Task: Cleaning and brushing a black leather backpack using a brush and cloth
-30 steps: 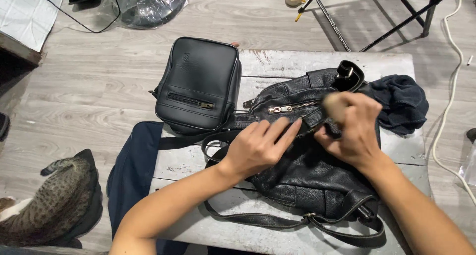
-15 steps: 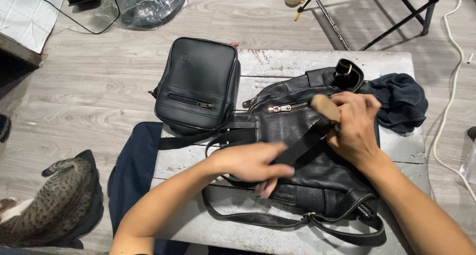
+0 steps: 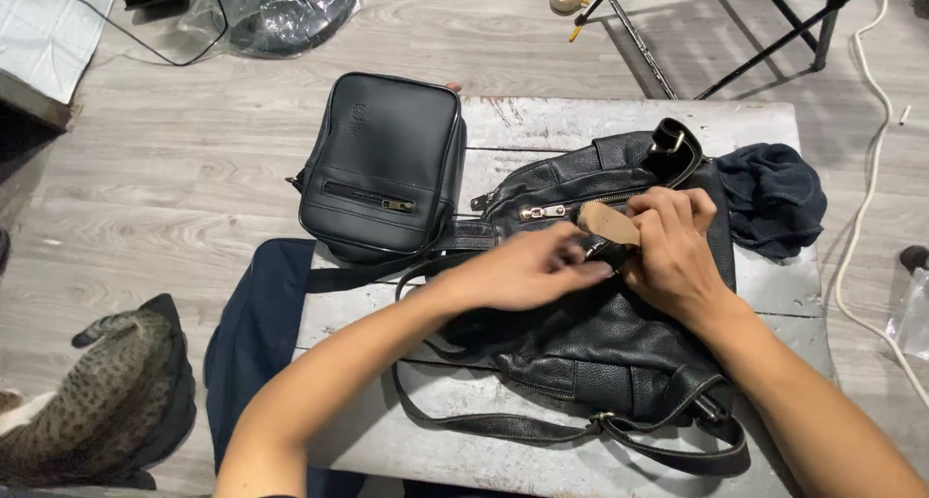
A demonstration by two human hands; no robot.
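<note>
- On the black leather backpack [image 3: 600, 333], the left hand [image 3: 527, 271] pinched its strap, fingers closed.
- Beside it, the right hand [image 3: 673, 251] gripped a tan brush [image 3: 608, 221].
- Left of the backpack stood a small black bag [image 3: 382, 164]; right, a dark cloth [image 3: 774, 198], all on the table [image 3: 542, 120].

- Far beyond my worktop [image 3: 542, 120], on the floor at upper left, lies a crumpled clear plastic bag [image 3: 281, 9] with something dark inside.
- No labels, signs or screens.
</note>
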